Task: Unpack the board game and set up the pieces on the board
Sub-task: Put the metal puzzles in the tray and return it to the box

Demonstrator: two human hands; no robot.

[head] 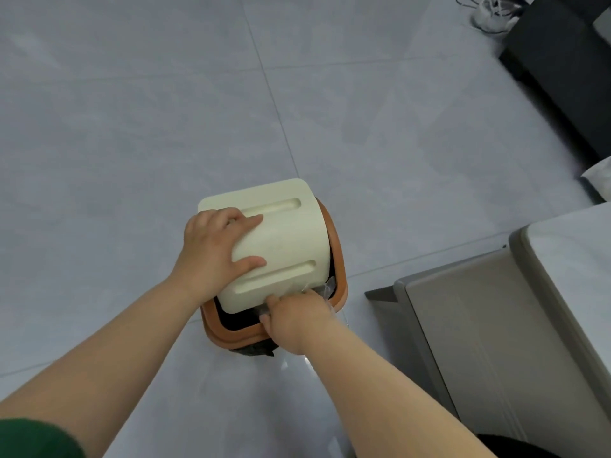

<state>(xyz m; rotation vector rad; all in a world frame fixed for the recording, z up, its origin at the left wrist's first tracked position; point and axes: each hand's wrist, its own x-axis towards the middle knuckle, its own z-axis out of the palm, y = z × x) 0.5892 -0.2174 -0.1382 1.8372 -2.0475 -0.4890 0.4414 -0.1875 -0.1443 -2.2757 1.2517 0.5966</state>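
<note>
A cream plastic lid [284, 239] with two long grooves is tilted over an orange-rimmed waste bin [340, 276] on the grey tiled floor. My left hand [211, 249] grips the lid's left edge, thumb and fingers wrapped over it. My right hand [294, 315] is at the bin's near rim, fingers closed on crinkled clear plastic wrap [317, 287] that goes into the gap under the lid. The bin has a black liner [254, 350] showing at its base. No board game or pieces are in sight.
A grey table [496, 325] with a pale top stands close on the right. A dark block of furniture [562, 71] is at the far right, with a white shoe [492, 14] beside it. Open tiled floor stretches left and ahead.
</note>
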